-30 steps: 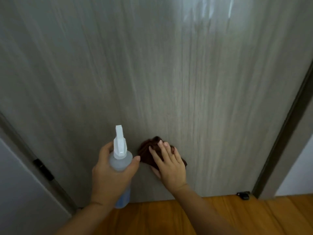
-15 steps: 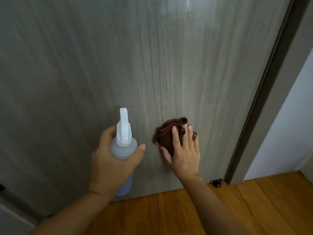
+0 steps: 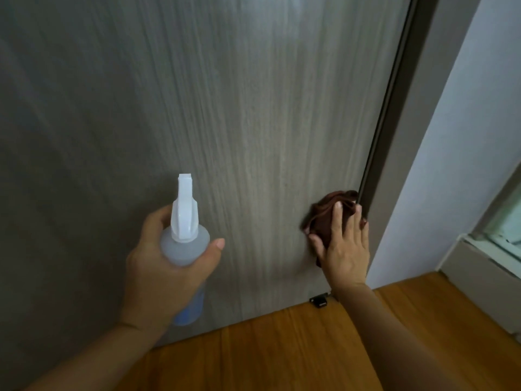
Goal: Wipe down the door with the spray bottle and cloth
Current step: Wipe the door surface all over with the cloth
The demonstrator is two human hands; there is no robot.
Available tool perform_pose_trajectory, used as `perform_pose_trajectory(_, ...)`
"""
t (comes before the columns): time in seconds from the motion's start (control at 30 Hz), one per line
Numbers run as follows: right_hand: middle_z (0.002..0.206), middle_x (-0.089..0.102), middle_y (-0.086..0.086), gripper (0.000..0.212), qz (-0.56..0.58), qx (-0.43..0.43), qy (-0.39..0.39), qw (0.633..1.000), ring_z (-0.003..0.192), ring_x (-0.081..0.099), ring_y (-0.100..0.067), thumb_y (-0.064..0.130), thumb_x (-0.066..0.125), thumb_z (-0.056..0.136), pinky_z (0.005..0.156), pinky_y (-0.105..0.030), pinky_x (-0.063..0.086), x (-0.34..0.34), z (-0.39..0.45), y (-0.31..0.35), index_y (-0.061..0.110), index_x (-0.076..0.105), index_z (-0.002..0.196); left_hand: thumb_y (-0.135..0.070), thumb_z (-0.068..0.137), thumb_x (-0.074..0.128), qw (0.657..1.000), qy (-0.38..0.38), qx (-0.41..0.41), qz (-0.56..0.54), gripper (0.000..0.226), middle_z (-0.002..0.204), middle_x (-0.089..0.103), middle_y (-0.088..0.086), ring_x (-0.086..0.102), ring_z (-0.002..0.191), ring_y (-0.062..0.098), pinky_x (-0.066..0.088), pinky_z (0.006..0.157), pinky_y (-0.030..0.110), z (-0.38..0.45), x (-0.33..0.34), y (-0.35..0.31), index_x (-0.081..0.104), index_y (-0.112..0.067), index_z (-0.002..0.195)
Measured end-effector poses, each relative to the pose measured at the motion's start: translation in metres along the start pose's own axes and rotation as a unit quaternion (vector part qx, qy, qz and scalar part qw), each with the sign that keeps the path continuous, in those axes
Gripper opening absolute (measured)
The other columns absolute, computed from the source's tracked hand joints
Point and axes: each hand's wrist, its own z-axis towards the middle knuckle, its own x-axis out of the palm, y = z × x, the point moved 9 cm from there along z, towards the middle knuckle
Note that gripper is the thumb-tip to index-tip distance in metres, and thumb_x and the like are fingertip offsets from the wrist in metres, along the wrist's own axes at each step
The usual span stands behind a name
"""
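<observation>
The left hand (image 3: pixel 166 266) was wrapped around the translucent plastic spray bottle with white trigger nozzle (image 3: pixel 184 244), held upright, nozzle above the fist, as it had been half a second earlier. The right hand (image 3: pixel 345 249), fingers spread flat, pressed the crumpled dark brown cloth (image 3: pixel 328 213) against the grey wood-grain door (image 3: pixel 225 122). Since the earlier frame, that cloth had travelled rightward to the door's edge, touching the dark frame strip (image 3: pixel 394 108). Below both hands lay the orange-brown wooden floor (image 3: pixel 282 348).
</observation>
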Motion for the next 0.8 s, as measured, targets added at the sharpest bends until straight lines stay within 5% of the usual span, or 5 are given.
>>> perform_pose_trajectory(0.33, 0.158, 0.021, -0.040, 0.079, 0.124, 0.057, 0.058, 0.989, 0.148, 0.019, -0.052, 0.065, 0.023, 0.103, 0.120, -0.060, 0.012, 0.049, -0.044, -0.004, 0.027, -0.012, 0.162, -0.046, 0.061, 0.085, 1.000, -0.017, -0.024, -0.001, 0.074, 0.102, 0.060, -0.047, 0.060, 0.097, -0.019, 0.048, 0.078, -0.001, -0.014, 0.001, 0.020, 0.055, -0.033, 0.127)
perform_pose_trajectory(0.47, 0.161, 0.013, -0.039, 0.083, 0.190, 0.113, 0.052, 0.974, 0.149, 0.011, -0.056, 0.054, 0.040, 0.099, 0.121, -0.061, 0.009, 0.060, -0.058, 0.009, 0.029, -0.007, 0.162, -0.048, 0.060, 0.083, 0.999, -0.027, -0.039, -0.001, 0.076, 0.104, 0.059, -0.047, 0.059, 0.100, -0.019, 0.046, 0.079, -0.001, -0.019, -0.009, 0.030, 0.055, -0.032, 0.129)
perform_pose_trajectory(0.63, 0.161, 0.007, -0.041, 0.080, 0.257, 0.146, 0.032, 0.955, 0.147, 0.010, -0.061, 0.055, 0.037, 0.101, 0.120, -0.065, 0.013, 0.065, -0.067, 0.041, 0.033, -0.010, 0.162, -0.049, 0.062, 0.083, 0.997, -0.043, -0.070, 0.006, 0.076, 0.107, 0.060, -0.044, 0.062, 0.104, -0.012, 0.050, 0.083, 0.018, -0.027, -0.033, 0.050, 0.053, -0.037, 0.131)
perform_pose_trajectory(0.8, 0.160, 0.007, -0.043, 0.075, 0.280, 0.137, 0.016, 0.950, 0.148, 0.009, -0.060, 0.055, 0.036, 0.104, 0.117, -0.072, 0.018, 0.061, -0.076, 0.093, 0.026, -0.001, 0.163, -0.049, 0.062, 0.083, 0.994, -0.063, -0.088, 0.023, 0.077, 0.105, 0.059, -0.042, 0.060, 0.103, -0.015, 0.047, 0.076, 0.004, -0.035, -0.066, 0.067, 0.053, -0.035, 0.131)
